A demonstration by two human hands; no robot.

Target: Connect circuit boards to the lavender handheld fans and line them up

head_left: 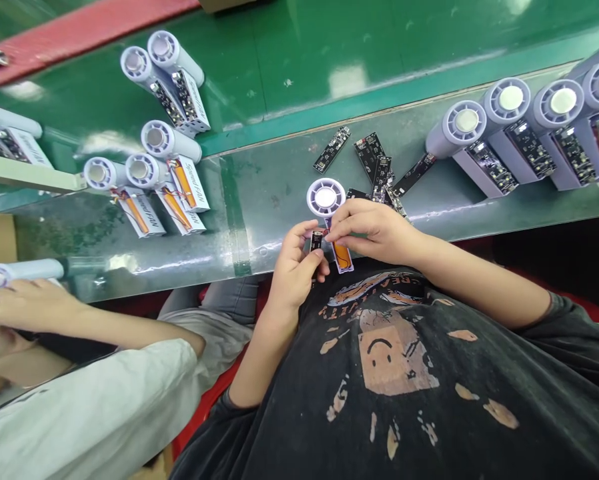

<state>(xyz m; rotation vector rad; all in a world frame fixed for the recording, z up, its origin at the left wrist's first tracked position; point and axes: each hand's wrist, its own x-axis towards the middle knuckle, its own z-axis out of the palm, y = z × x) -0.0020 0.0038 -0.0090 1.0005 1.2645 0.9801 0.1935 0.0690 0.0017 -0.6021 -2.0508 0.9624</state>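
Observation:
Between thumb and fingers, my left hand (299,267) grips a small black circuit board (316,240). My right hand (374,230) is pinched at the board's near end, by thin wires; what exactly its fingertips hold is too small to make out. Just behind and between the hands is a lilac handheld fan (325,197) with a round ribbed end. Its open handle shows an orange battery (342,257) with a dark wire, partly covered by my right fingers. Loose black circuit boards (372,155) lie in a pile beyond my right hand.
On the right, several lilac fans (464,123) stand in a row with boards fitted. Several more fans (142,170) stand at left, some showing orange batteries. A co-worker's hand (27,300) is on a fan at far left. A raised green belt (289,60) runs behind the bench.

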